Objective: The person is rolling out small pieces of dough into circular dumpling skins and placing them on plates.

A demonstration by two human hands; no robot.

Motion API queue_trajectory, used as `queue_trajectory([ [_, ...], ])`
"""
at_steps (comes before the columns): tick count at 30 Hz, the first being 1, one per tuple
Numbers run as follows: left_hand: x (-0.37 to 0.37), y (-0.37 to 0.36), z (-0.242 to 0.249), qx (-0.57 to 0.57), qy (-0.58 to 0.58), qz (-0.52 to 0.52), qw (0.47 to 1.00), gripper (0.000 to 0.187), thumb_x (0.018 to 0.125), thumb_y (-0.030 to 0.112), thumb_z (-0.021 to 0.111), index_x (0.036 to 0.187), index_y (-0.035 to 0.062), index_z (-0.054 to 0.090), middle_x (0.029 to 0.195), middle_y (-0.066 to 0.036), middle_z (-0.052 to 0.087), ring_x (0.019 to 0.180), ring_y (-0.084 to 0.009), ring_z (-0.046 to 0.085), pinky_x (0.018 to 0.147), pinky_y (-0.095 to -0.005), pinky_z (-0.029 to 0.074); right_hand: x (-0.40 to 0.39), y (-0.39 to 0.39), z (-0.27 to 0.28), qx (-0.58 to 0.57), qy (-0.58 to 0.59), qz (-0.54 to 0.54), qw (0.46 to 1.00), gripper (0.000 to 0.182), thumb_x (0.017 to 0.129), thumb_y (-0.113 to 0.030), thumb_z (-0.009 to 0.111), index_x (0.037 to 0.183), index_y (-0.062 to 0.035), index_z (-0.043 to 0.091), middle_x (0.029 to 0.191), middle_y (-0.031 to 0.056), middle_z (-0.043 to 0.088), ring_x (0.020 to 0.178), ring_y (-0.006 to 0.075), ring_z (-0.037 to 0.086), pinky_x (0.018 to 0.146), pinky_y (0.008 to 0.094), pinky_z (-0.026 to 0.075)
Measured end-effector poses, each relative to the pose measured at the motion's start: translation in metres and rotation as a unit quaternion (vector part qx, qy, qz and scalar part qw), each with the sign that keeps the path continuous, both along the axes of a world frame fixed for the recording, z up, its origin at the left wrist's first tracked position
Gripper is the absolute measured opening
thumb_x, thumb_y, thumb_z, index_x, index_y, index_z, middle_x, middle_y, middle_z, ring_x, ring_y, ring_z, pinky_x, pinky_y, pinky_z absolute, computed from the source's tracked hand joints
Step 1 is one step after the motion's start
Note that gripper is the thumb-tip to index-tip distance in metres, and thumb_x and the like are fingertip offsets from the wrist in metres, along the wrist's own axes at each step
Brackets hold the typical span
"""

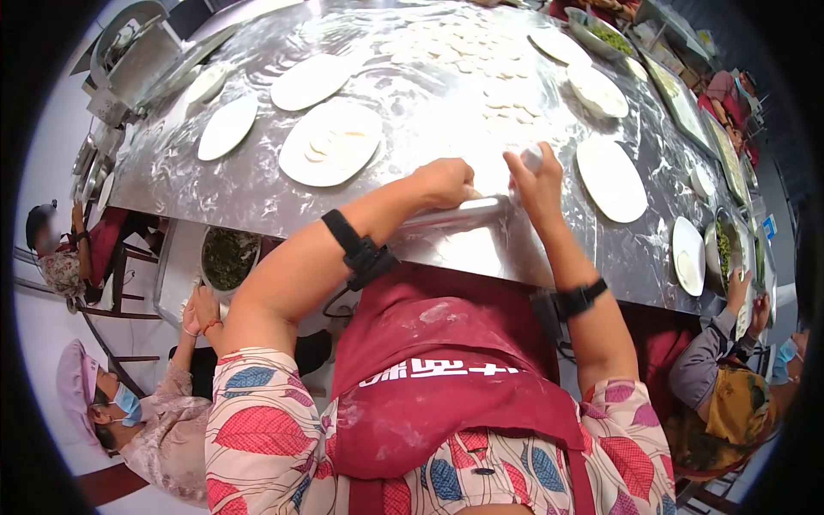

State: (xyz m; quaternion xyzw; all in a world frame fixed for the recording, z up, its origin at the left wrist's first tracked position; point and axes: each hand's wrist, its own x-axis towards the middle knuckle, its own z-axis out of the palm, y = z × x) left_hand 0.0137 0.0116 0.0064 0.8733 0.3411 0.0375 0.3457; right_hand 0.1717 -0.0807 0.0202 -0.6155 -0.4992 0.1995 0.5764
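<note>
Both hands are over the floury steel table (240, 184), close to its near edge. My left hand (444, 182) is curled, and what its fingers hold is hidden. A short way right of it, my right hand (539, 184) has thumb and fingers around a pale rounded object (532, 158), too glared to name. Left of my hands is a white oval plate (296, 154) with a few thin dough rounds (343, 144) on it. Another white plate (611, 178) lies right of my right hand. Many flat dough rounds (511, 101) are spread beyond my hands.
More white plates (313, 80) stand left and right. Bowls of green filling (230, 257) are at the lower left, right and far right (609, 36). A masked person (154, 429) sits at left; another person's hands (747, 296) work at right. Trays (678, 99) line the right side.
</note>
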Motion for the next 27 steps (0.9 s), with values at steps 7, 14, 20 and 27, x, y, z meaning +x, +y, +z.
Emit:
queue_trajectory([
  [7,-0.002,0.005,0.001,-0.001,0.014,-0.054,0.998,0.016,0.075,0.012,0.06,0.085,-0.001,0.063,0.078,-0.016,0.064,0.07,-0.0247,0.059,0.065,-0.0344,0.046,-0.005,-0.054,-0.007,-0.023,0.024,-0.008,0.999,0.022,0.079,-0.011,0.067,0.078,-0.0014,0.048,0.06,0.0059,0.057,0.05,0.0098,0.053,0.045,0.0249,0.042],
  [14,0.0,-0.003,0.012,-0.022,0.021,-0.075,0.997,0.017,0.075,0.011,0.06,0.087,-0.0017,0.062,0.08,-0.016,0.064,0.074,-0.0267,0.06,0.068,-0.0348,0.046,-0.002,-0.012,0.003,-0.001,-0.01,-0.009,1.0,0.023,0.079,-0.012,0.069,0.08,-0.0008,0.049,0.059,0.0043,0.055,0.049,0.0088,0.052,0.045,0.024,0.042],
  [20,0.012,-0.002,0.013,0.003,0.062,-0.085,0.994,0.016,0.075,0.011,0.061,0.086,-0.0017,0.062,0.078,-0.016,0.064,0.073,-0.0263,0.06,0.069,-0.0345,0.046,0.002,-0.023,0.0,-0.008,-0.02,0.009,1.0,0.023,0.078,-0.012,0.069,0.08,-0.001,0.048,0.059,0.0051,0.056,0.049,0.0093,0.053,0.045,0.0241,0.043],
  [27,-0.001,0.0,0.009,-0.076,0.041,-0.084,0.993,0.017,0.075,0.011,0.06,0.086,-0.0017,0.062,0.08,-0.018,0.064,0.074,-0.0286,0.06,0.068,-0.0359,0.046,-0.001,-0.035,0.002,-0.025,0.017,0.007,1.0,0.023,0.079,-0.012,0.068,0.079,-0.0004,0.048,0.058,0.0046,0.055,0.049,0.0093,0.053,0.045,0.0234,0.043],
])
